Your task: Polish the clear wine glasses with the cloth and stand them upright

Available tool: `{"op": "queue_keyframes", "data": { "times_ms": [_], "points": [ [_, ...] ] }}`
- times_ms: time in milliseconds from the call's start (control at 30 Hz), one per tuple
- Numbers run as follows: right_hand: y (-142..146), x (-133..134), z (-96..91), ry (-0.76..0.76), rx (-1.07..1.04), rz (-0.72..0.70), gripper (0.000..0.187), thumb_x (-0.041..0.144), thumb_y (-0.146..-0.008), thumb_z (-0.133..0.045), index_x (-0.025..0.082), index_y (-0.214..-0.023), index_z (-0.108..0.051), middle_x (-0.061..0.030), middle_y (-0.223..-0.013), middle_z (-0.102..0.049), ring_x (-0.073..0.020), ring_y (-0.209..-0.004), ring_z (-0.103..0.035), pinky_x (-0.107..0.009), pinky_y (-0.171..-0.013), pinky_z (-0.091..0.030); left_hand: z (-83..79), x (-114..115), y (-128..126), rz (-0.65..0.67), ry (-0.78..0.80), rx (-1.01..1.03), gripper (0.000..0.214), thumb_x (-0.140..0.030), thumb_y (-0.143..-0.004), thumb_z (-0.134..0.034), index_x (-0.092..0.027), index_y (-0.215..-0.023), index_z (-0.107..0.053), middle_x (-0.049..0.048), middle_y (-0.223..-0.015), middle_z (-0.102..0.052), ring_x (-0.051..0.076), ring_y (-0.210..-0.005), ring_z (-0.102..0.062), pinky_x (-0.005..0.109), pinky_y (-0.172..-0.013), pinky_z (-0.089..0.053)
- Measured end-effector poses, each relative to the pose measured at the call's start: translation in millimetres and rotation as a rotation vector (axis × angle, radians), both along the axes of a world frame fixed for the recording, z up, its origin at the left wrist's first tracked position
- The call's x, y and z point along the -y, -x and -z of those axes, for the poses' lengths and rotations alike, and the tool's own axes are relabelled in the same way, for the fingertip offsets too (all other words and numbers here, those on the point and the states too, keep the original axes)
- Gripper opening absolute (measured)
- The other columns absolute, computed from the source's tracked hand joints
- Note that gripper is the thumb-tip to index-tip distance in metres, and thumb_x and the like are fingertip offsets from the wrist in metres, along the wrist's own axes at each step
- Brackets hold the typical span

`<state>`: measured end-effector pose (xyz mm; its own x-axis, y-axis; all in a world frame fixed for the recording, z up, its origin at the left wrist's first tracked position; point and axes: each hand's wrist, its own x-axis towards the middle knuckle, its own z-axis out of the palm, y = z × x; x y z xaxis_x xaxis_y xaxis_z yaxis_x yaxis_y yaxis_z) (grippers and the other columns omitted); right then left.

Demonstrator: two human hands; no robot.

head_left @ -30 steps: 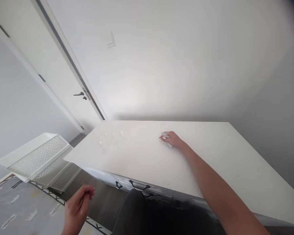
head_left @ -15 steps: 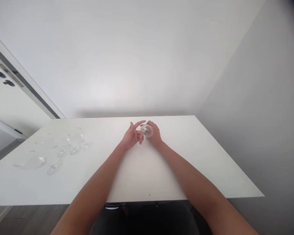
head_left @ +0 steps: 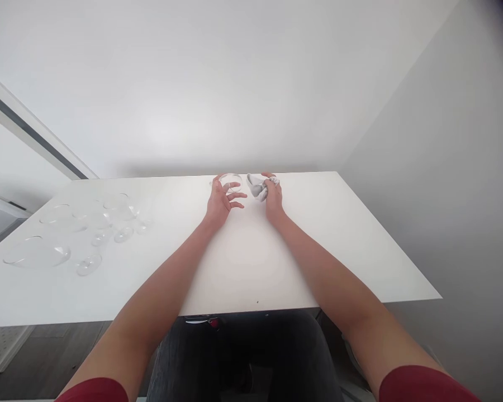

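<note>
My left hand (head_left: 218, 205) holds a clear wine glass (head_left: 236, 177) near the far edge of the table. The bowl's round rim faces me, with some fingers curled by the bowl and others stretched out in front of it. The stem is mostly hidden by the hand. A crumpled light grey cloth (head_left: 256, 187) is bunched in my right hand (head_left: 274, 196), just right of the glass. A small gap separates the cloth from the glass.
Several clear stemmed glasses (head_left: 37, 254) stand grouped on the left of the white table (head_left: 235, 268). Behind the table rises a white wall (head_left: 235, 84), with a grey wall on the right. A white perforated basket (head_left: 2, 349) sits on the floor at lower left.
The glass has turned from base towards me to rim towards me, and is now in my left hand. My hands have moved apart, and the cloth now shows in my right hand.
</note>
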<state>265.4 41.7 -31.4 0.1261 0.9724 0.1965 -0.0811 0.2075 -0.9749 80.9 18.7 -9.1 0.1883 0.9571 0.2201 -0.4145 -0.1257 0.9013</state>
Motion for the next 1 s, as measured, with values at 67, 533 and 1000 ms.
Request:
{"op": "queue_keyframes", "data": {
  "times_ms": [67,533,1000],
  "points": [
    [2,-2,-1.0,0.044,-0.155,-0.024,0.042,0.063,-0.093,-0.049,0.029,-0.114,-0.062,-0.0031,-0.108,-0.059,-0.0207,-0.099,-0.058,-0.031,-0.081,-0.05,5.6,-1,-3,-0.093,-0.048,-0.053,0.073,-0.069,-0.086,-0.071,-0.034,-0.141,-0.039,0.0065,-0.117,-0.061,0.023,-0.098,-0.075,0.034,-0.07,-0.064],
    [10,10,-14.7,0.098,-0.283,-0.481,0.038,0.043,-0.072,-0.082,0.025,-0.098,-0.06,0.0005,-0.094,-0.065,-0.0171,-0.08,-0.06,-0.029,-0.067,-0.049,11.8,-7,0,-0.375,-0.138,-0.189,0.076,-0.033,-0.069,-0.094,-0.029,-0.128,-0.047,-0.0005,-0.098,-0.063,0.016,-0.092,-0.07,0.029,-0.083,-0.058],
    [3,12,-12.2,-0.128,-0.075,-0.362,0.034,0.056,-0.083,-0.075,0.024,-0.09,-0.067,-0.0025,-0.095,-0.066,-0.02,-0.089,-0.06,-0.032,-0.08,-0.05,15.8,-16,6,-0.63,-0.21,-0.14,0.067,-0.037,-0.078,-0.087,-0.026,-0.13,-0.046,0.0037,-0.105,-0.064,0.017,-0.105,-0.068,0.033,-0.096,-0.055]
  ]
}}
